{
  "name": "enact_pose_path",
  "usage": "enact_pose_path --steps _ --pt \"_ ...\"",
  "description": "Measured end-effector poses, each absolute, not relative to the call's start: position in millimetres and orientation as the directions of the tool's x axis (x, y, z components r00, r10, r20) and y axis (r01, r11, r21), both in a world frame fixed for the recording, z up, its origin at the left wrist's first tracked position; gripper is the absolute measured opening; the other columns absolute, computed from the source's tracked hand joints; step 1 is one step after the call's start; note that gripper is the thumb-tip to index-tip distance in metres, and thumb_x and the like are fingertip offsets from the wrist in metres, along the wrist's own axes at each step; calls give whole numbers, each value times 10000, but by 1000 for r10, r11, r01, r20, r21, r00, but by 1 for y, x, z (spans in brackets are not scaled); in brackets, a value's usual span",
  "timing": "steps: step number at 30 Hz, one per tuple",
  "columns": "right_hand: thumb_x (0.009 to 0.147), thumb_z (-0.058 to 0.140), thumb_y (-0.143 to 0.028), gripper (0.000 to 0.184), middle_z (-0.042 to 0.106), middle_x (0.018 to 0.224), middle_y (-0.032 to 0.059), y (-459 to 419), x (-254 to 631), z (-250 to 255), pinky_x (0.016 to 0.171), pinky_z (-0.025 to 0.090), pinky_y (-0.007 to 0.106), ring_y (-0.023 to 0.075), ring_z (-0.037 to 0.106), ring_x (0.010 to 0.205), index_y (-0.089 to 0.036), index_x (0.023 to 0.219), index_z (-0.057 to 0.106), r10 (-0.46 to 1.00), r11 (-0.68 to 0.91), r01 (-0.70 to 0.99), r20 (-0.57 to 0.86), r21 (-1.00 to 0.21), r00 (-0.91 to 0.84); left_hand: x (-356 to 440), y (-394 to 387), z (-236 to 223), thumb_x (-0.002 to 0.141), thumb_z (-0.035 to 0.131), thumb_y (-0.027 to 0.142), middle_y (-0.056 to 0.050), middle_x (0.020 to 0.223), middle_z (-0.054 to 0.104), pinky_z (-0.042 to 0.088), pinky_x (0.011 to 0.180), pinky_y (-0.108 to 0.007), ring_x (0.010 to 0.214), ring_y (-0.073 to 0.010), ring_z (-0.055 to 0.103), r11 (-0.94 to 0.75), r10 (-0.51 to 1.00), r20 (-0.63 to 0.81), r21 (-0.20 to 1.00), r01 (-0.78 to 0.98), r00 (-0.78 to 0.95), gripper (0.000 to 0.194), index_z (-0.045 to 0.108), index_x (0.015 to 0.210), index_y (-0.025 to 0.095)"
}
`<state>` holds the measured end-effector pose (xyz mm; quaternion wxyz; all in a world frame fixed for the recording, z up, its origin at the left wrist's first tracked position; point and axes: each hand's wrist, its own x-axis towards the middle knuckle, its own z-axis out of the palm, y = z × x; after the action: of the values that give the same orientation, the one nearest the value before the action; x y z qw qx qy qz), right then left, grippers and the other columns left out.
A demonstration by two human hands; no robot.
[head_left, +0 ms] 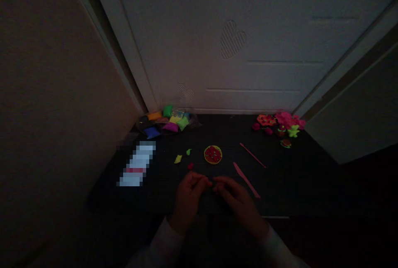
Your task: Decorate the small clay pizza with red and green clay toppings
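Observation:
The scene is very dark. My left hand and my right hand meet over the near part of a black table, fingertips pinched together around something tiny that I cannot make out. Just beyond them lies a small round clay disc, yellow-rimmed with a red top. To its left lie two little green clay bits and a red scrap. A pink plastic knife rests right of my right hand, with a thin pink stick farther back.
Several bags of coloured clay sit at the table's back left. Finished pink, red and green clay figures cluster at the back right. A blurred-out white object lies on the left. A white door stands behind.

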<state>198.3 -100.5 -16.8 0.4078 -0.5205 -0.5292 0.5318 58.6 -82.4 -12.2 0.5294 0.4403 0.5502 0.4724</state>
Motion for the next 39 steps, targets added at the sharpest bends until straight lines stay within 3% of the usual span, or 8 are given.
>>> enact_pose_path --steps 5,10,18,24,29,34,39 --pt "787 496 -366 279 617 800 22 -100 199 -16 707 432 272 143 565 765 -191 987 581 985 -103 128 -119 -986 -123 58 -83 -10 769 474 317 2 614 616 415 617 -256 606 -131 548 118 991 -116 993 17 -62 187 558 698 166" --pt "792 487 -361 277 618 799 22 -101 199 -15 688 434 264 140 567 757 -190 990 577 985 -106 125 -121 -986 -123 57 -83 -6 790 421 340 24 526 522 384 561 -232 542 -115 489 102 993 -99 994 41 -66 301 507 554 175" --pt "788 494 -363 279 612 784 22 -101 199 -16 693 439 270 139 566 748 -186 987 577 986 -102 120 -116 -988 -122 57 -83 -10 617 616 268 49 512 507 381 499 -214 507 -107 487 147 987 -146 989 9 -65 162 492 571 173" --pt "795 485 -357 266 609 761 16 -101 198 -14 666 442 256 134 565 729 -187 976 582 986 -102 119 -117 -988 -123 59 -82 -9 569 668 222 28 589 575 440 589 -242 597 -129 553 147 987 -146 989 0 -65 137 543 576 167" --pt "790 497 -344 265 615 791 22 -101 199 -14 697 439 265 139 569 757 -190 987 583 987 -94 130 -110 -987 -120 57 -82 -7 636 631 212 -10 695 667 466 665 -256 692 -155 605 158 987 -158 987 11 -8 53 640 670 172" --pt "794 487 -355 270 625 794 26 -101 199 -14 701 448 270 143 579 763 -185 981 582 988 -81 146 -99 -986 -116 56 -82 -12 735 552 253 -20 852 687 461 733 -264 756 -151 604 146 989 -147 989 26 9 157 663 832 198" --pt "808 467 -336 268 632 803 29 -101 199 -16 682 463 261 140 588 758 -184 1002 572 990 -53 179 -75 -982 -117 56 -82 -13 788 490 252 -53 1027 645 449 808 -292 846 -156 600 136 988 -136 991 2 67 280 577 1045 186"
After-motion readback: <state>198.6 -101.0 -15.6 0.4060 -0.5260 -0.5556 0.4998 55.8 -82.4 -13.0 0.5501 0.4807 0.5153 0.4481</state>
